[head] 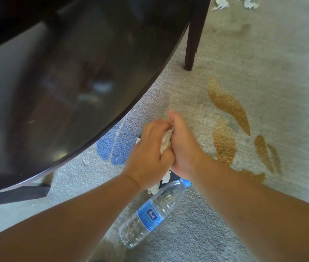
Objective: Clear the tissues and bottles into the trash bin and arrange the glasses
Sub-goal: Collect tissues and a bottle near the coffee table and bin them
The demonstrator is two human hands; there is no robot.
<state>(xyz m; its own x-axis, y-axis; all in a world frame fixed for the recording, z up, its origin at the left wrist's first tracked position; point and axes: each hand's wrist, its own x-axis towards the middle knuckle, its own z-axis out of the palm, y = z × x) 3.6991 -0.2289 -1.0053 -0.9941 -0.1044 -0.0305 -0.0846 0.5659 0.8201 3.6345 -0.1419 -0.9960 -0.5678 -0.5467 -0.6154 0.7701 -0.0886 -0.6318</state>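
My left hand (148, 156) and my right hand (184, 144) are pressed together over the carpet, both closed around a wad of white tissues (166, 141). More tissue (157, 186) sticks out beneath the hands. Below my wrists an empty clear plastic bottle (150, 214) with a blue label and blue cap lies on its side on the carpet. Two crumpled tissues (219, 3) (249, 1) lie on the floor at the far top right. No trash bin or glasses are in view.
A dark glossy table (65, 91) fills the upper left, its curved edge just left of my hands. A dark wooden leg (193, 40) stands behind them, another dark leg (17, 193) at lower left. The grey carpet (263, 72) has blue and gold patterns.
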